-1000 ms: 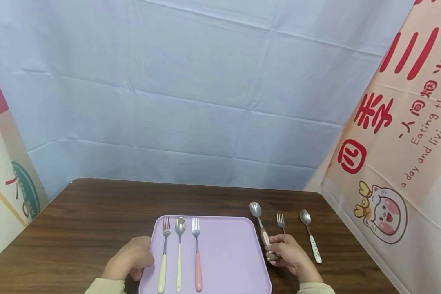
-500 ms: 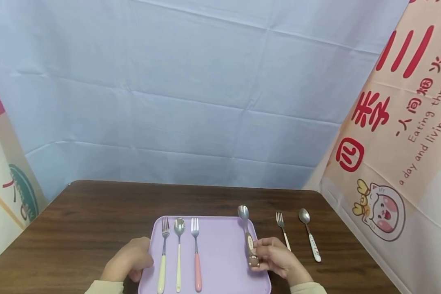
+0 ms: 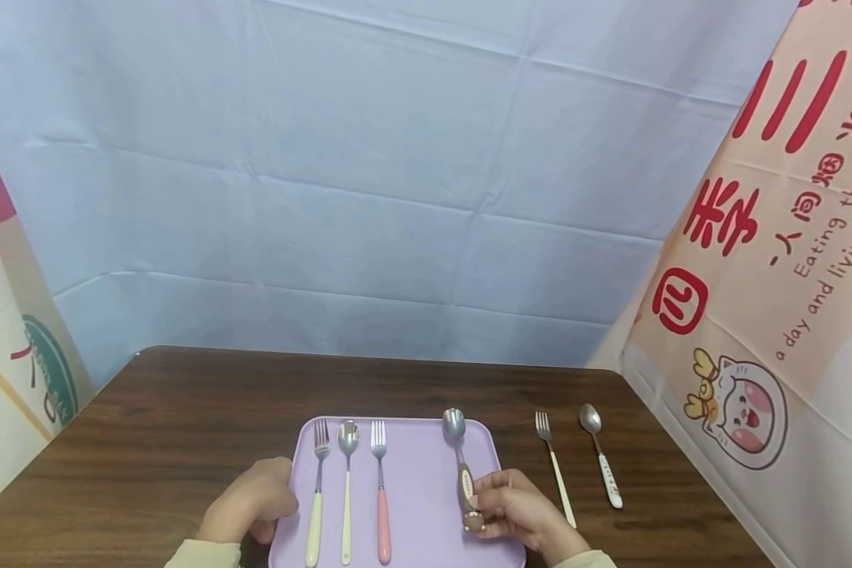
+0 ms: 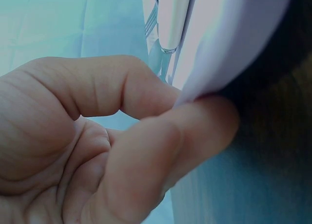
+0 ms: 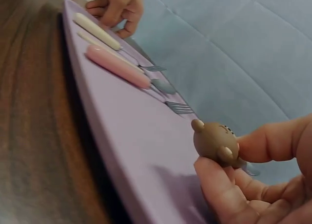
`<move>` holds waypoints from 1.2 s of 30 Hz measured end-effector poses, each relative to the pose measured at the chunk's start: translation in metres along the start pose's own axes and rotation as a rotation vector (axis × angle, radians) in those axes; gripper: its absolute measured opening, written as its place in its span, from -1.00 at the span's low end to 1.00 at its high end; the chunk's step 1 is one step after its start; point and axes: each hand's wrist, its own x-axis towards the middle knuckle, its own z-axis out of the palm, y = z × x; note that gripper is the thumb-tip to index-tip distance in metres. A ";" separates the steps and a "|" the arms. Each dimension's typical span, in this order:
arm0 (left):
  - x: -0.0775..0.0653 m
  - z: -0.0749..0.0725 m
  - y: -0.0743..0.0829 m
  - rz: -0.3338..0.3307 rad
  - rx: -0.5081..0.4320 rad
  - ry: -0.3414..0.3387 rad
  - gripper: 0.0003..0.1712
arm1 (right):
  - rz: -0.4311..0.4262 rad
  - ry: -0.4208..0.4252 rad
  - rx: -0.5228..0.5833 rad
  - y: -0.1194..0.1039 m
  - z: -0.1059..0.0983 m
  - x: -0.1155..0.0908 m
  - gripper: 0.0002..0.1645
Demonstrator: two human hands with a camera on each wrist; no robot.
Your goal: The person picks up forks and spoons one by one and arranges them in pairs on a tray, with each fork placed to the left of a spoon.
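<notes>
Now the right hand (image 3: 518, 509) holds the brown-handled spoon (image 3: 465, 477) farther left.

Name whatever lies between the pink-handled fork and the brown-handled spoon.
Nothing: in the head view, only bare purple tray shows between the pink-handled fork and the brown-handled spoon.

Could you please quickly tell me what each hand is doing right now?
Left hand: closed, pinching the edge of the purple tray.
Right hand: closed, holding the brown-handled spoon by its handle.
</notes>
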 end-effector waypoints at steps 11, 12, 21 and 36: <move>-0.001 -0.001 0.001 -0.003 -0.001 -0.002 -0.89 | 0.002 0.018 -0.016 0.002 0.012 0.003 -0.69; -0.001 -0.001 0.001 -0.002 0.006 -0.003 -0.89 | 0.001 0.020 -0.018 0.002 0.013 0.003 -0.70; 0.001 -0.003 0.004 -0.016 -0.014 -0.023 -0.88 | -0.010 0.020 -0.043 0.004 0.030 0.009 -0.72; 0.001 -0.002 0.001 -0.004 0.003 -0.014 -0.90 | -0.021 0.019 -0.091 0.004 0.058 0.020 -0.74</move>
